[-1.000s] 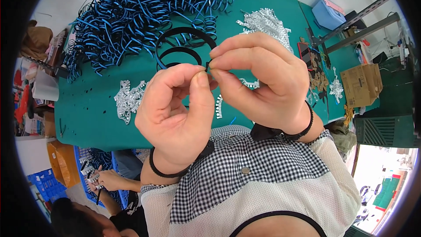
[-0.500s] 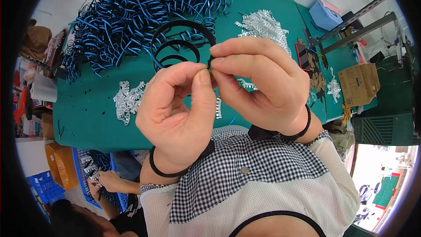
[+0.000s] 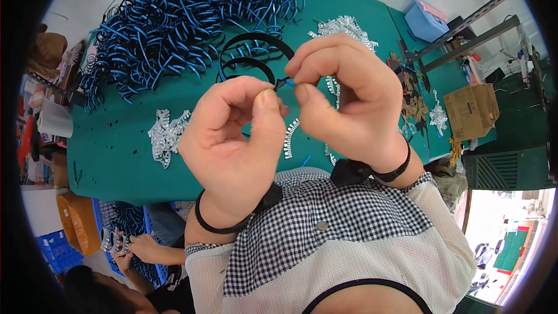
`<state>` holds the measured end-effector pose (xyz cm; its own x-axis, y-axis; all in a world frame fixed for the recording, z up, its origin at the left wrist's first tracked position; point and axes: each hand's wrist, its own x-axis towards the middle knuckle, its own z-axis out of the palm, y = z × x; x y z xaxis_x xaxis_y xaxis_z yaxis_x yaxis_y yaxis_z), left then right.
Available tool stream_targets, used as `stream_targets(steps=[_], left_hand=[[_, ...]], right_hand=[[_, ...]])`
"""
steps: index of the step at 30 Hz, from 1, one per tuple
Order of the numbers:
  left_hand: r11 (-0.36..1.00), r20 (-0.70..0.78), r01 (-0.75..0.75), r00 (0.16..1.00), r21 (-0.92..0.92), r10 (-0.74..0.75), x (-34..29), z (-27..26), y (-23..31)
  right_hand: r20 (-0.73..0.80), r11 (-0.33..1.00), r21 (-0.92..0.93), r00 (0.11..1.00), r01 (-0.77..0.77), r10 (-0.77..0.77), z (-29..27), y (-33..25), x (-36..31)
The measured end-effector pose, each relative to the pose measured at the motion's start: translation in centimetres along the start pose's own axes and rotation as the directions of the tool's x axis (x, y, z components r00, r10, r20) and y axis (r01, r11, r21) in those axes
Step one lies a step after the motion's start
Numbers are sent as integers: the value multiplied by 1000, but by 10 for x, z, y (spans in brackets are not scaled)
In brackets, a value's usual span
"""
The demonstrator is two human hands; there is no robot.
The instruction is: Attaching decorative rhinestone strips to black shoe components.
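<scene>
A coiled strip (image 3: 258,36), black with a blue side, loops up beyond my fingertips over the table. My left hand (image 3: 229,139) pinches its end between thumb and forefinger. Just to the right, my right hand (image 3: 354,96) has thumb and forefinger closed at the same end, where a short blue bit (image 3: 289,82) shows between the two hands. Below my fingers a silver toothed strip (image 3: 292,136) lies curved on the green table (image 3: 116,168).
A big heap of blue and black curled strips (image 3: 168,29) covers the back left. Silver strips lie in a left pile (image 3: 165,136) and a far pile (image 3: 346,28). To the right are a cardboard box (image 3: 474,110) and blue bin (image 3: 426,20). A co-worker's hand (image 3: 145,248) handles silver strips lower left.
My right fingertips have drawn slightly away from my left, and a blue bit now shows between them. The coil has shifted a little right. The co-worker's hands have moved slightly.
</scene>
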<state>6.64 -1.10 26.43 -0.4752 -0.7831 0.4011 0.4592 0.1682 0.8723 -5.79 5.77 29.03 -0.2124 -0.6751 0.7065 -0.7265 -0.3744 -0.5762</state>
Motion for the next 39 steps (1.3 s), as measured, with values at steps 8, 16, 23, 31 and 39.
stream_targets(steps=[8,16,23,31,39], left_hand=[[971,-16,195,980,-136,-199,7,-15,11],[954,-12,228,972,-195,-235,8,-24,13],[965,-23,202,978,-168,-208,9,-24,15],[960,-10,203,978,-191,-209,13,-27,9],[966,-15,197,979,-170,-203,13,-30,5]], right_hand=[[220,681,614,915,-399,337,-9,-2,-2],[276,588,690,904,-422,326,-11,-4,-1],[281,561,721,912,-407,300,-8,-4,-2],[252,585,711,918,-390,306,-5,-6,0],[288,577,731,932,-364,222,-7,-1,-3]])
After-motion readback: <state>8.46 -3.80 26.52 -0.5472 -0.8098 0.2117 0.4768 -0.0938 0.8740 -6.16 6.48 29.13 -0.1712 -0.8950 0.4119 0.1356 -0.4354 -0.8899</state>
